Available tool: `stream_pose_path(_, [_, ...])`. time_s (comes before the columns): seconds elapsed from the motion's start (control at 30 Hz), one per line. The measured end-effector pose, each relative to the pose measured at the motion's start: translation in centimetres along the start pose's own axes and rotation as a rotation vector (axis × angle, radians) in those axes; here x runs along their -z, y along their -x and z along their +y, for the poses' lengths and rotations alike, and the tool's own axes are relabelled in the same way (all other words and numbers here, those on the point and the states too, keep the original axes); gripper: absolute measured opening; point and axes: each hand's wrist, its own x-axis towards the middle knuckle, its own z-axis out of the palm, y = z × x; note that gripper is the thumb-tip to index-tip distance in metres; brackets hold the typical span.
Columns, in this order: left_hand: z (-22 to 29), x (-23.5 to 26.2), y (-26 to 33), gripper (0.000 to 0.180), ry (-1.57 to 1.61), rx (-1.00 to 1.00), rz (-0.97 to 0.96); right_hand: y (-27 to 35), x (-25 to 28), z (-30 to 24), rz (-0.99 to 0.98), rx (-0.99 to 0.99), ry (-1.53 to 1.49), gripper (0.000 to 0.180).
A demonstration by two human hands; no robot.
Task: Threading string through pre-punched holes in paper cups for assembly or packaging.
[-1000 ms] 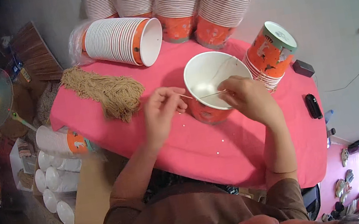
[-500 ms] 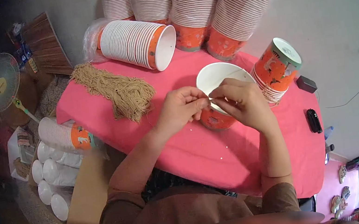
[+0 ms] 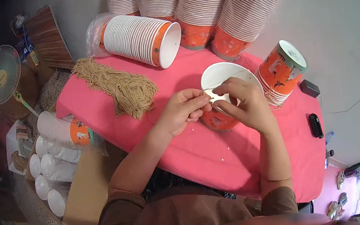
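Note:
Over the near left rim of a white-lined paper bucket (image 3: 225, 73) with an orange outside, my left hand (image 3: 183, 109) is closed in a pinch on a thin string (image 3: 208, 90). Facing it, my right hand (image 3: 245, 102) hovers above the bucket, thumb and fingertips apart and close to the string's end. Whether the right fingertips touch the string is too small to make out. A strand of string lies across the bucket's opening. To the left on the pink cloth lies a loose bundle of tan string (image 3: 117, 87).
A stack of paper buckets (image 3: 140, 41) lies on its side at the back; several wrapped stacks (image 3: 201, 5) stand behind. Upside-down buckets (image 3: 281, 68), a black box (image 3: 309, 88) and a black object (image 3: 315, 125) sit at the right. A cardboard box (image 3: 90, 188) and fan (image 3: 2, 77) are left.
My right thumb and fingers have spread apart, away from the left fingertips. The left hand keeps its pinch. The whole view has shifted slightly.

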Motion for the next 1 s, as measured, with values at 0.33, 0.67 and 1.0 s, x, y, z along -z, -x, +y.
stream_pose_path(0.33, [-0.9,0.3,0.9,0.014,-0.424,-0.221,0.07,-0.1,0.9,-1.0,0.136,0.096,0.033,0.011])
stream_pose_path(0.67, [-0.9,-0.8,1.0,0.011,-0.244,-0.191,0.006,-0.4,-0.2,-0.2,0.016,0.167,-0.031,0.007])
stream_pose_path(1.0, [-0.8,1.0,0.8,0.01,0.081,-0.07,0.043,-0.2,0.0,-1.3,-0.057,0.219,0.134,0.01])
